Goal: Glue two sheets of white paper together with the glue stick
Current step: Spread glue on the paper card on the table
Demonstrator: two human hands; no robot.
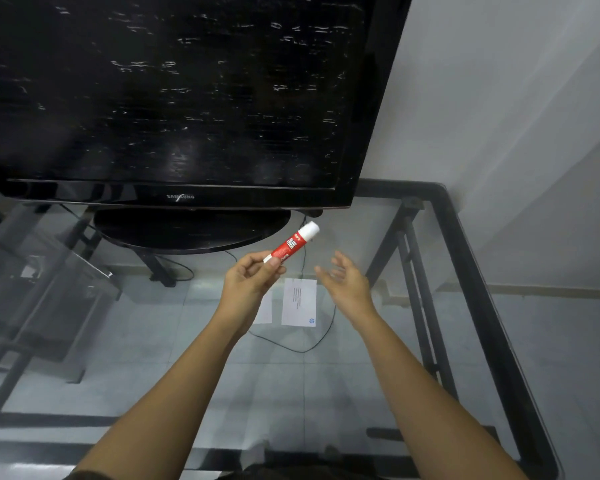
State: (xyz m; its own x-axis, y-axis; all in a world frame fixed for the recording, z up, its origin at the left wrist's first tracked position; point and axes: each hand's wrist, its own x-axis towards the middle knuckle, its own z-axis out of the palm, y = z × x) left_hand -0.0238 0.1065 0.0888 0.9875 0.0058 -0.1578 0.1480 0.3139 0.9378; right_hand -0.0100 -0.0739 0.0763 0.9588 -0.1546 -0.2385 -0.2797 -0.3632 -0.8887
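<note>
My left hand (pixel 248 278) holds a red and white glue stick (pixel 291 243) by its lower end, tilted up to the right with its white cap on. My right hand (pixel 343 277) hovers just right of it, fingers apart and holding nothing. Below the hands, two small white sheets lie side by side on the glass table. The right sheet (pixel 298 303) shows printed text and a small blue logo. The left sheet (pixel 265 310) is mostly hidden behind my left wrist.
A large black television (pixel 174 98) on an oval stand (pixel 191 230) fills the back of the glass table (pixel 471 258), which has a black metal frame. Cables show through the glass. A grey wall rises at the right.
</note>
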